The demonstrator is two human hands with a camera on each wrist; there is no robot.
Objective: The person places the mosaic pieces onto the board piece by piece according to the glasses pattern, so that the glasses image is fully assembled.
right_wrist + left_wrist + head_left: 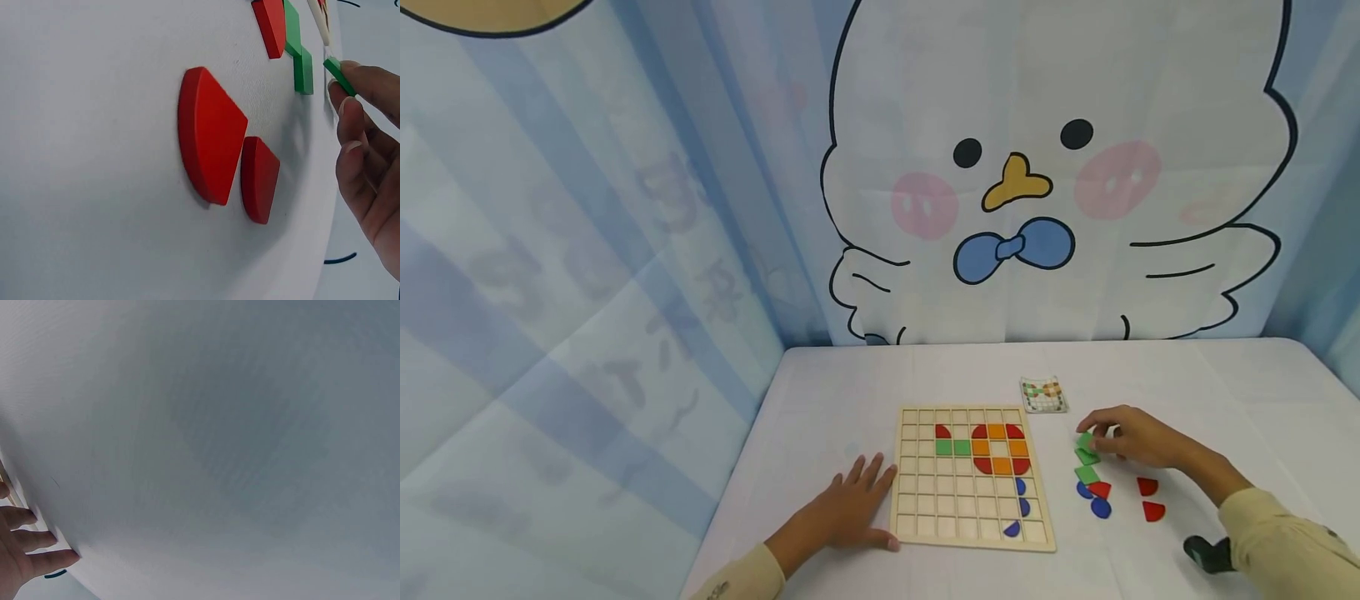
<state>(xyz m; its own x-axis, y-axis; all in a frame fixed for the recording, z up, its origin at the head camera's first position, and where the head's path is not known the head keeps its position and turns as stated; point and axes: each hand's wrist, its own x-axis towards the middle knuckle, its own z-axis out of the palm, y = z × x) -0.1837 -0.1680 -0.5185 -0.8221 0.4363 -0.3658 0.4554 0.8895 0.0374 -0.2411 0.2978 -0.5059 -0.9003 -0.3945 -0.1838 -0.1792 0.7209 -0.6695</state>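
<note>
My right hand (1138, 435) pinches a green square tile (339, 76) between thumb and fingertips, over the loose pieces right of the board. Two more green tiles (1087, 475) lie just below it, beside a red quarter-round piece (1100, 490) and blue pieces (1101, 508). With fingers spread, my left hand (853, 508) rests on the table at the left edge of the wooden grid board (917, 504). Set in the upper grid are a ring of red and orange pieces (996, 432), two green tiles (952, 448) and a red piece (943, 431). Blue pieces (1024, 507) sit at the lower right.
Two red quarter-round pieces (212, 137) lie apart on the white table (842, 392). Behind the board is a small pattern card (1043, 395). A dark object (1208, 553) lies by the right sleeve. Printed curtains (1015, 308) hang behind and to the left.
</note>
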